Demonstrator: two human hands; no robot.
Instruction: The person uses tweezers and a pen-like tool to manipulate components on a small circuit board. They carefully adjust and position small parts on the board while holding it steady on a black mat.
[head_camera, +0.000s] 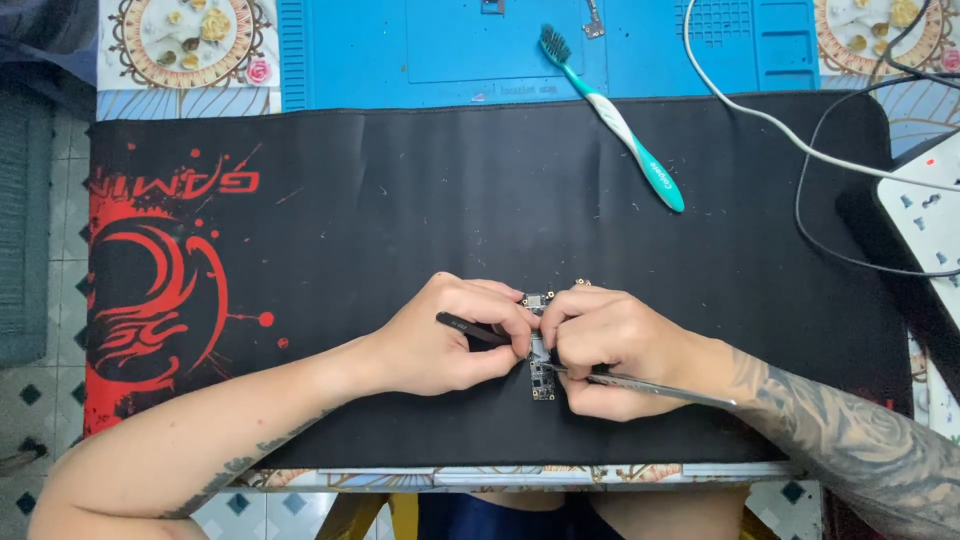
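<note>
Black-and-red desk mat (330, 200) at centre: left hand (450, 335) pinches a black tool (470, 328), right hand (615, 350) grips metal tweezers (650, 385), both over a small circuit board (541, 372); a teal toothbrush (615, 120) lies at one o'clock.

A small narrow circuit board (541, 375) lies flat on the black mat, between dark tweezers (472, 328) and silver tweezers (650, 388).

Single head view, straight down, close over black mat (480, 200)

Your black desk mat (480, 200) bore a red swirl pattern. The toothbrush (620, 125) was teal and white, on a blue work mat (440, 55).
</note>
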